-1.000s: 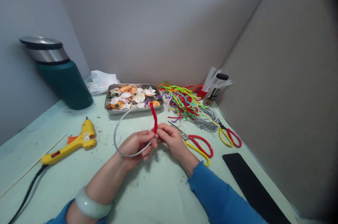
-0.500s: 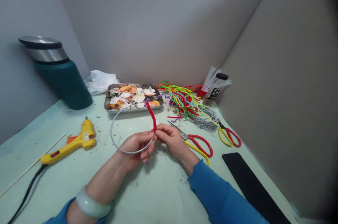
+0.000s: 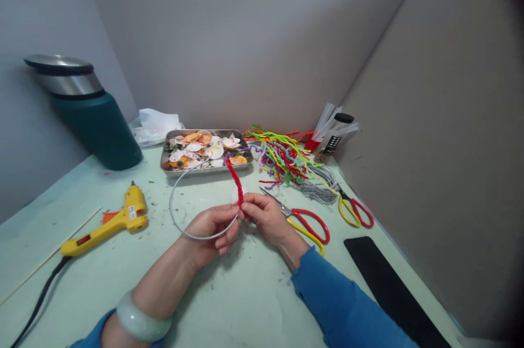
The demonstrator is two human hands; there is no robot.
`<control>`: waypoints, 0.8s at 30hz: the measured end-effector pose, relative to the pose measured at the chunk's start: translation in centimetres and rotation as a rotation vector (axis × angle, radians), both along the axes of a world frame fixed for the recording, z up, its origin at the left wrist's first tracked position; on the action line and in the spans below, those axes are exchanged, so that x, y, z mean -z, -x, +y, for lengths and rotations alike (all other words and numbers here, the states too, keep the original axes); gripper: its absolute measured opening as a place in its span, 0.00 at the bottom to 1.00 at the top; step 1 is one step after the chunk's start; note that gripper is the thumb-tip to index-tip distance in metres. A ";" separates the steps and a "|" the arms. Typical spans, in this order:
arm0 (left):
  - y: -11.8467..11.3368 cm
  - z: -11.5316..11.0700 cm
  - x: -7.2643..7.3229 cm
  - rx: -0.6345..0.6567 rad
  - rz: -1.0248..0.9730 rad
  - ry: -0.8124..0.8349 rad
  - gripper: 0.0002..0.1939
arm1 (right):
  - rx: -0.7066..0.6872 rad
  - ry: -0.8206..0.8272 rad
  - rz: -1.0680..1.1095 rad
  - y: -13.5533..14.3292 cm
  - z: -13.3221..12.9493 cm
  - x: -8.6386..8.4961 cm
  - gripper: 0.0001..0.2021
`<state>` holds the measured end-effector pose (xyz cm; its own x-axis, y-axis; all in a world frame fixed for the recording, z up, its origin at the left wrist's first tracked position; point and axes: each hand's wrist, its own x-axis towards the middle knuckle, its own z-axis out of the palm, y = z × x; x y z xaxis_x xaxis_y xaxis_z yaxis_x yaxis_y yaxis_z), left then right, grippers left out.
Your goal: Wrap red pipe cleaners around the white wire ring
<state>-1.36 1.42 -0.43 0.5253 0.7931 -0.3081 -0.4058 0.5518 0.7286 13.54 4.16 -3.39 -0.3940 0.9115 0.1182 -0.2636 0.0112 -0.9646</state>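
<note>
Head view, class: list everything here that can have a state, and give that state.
Left hand, pinching
Right hand, pinching
Red fuzzy stick, held, upper end free
Grey wire, bent in a curve, held
Bottle, capped
Jar, capped
Tray, open, holding shells
Glue gun, lying down; on or off unclear
Near scissors, lying unheld
Far scissors, lying unheld
Fuzzy stick heap, tangled
Wire bundle, coiled
</note>
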 end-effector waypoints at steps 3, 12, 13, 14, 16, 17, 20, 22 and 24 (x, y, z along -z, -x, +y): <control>0.0 0.0 0.0 0.000 -0.016 -0.001 0.10 | -0.001 0.001 0.013 0.0 0.0 0.1 0.07; 0.1 0.1 0.1 0.010 -0.030 0.003 0.11 | -0.011 -0.002 0.016 -0.1 0.2 0.2 0.08; 0.1 0.1 0.1 0.012 -0.037 0.007 0.11 | -0.008 -0.006 0.014 -0.1 0.2 0.3 0.08; 0.1 0.0 0.1 0.014 -0.045 0.009 0.11 | -0.006 -0.007 0.012 -0.1 0.2 0.3 0.08; 0.1 0.0 0.2 0.014 -0.058 0.010 0.11 | -0.005 -0.001 0.014 0.0 0.2 0.3 0.08; 0.1 0.0 0.2 0.014 -0.062 0.011 0.11 | -0.006 0.004 0.017 0.0 0.2 0.4 0.07; 0.2 0.0 0.1 0.004 -0.062 0.014 0.11 | -0.004 0.006 0.023 0.0 0.2 0.4 0.07; 0.2 0.0 0.1 0.001 -0.059 0.016 0.11 | -0.003 0.004 0.024 0.0 0.2 0.3 0.07; 0.1 0.0 0.1 0.002 -0.054 0.016 0.11 | -0.007 0.002 0.026 0.0 0.2 0.3 0.07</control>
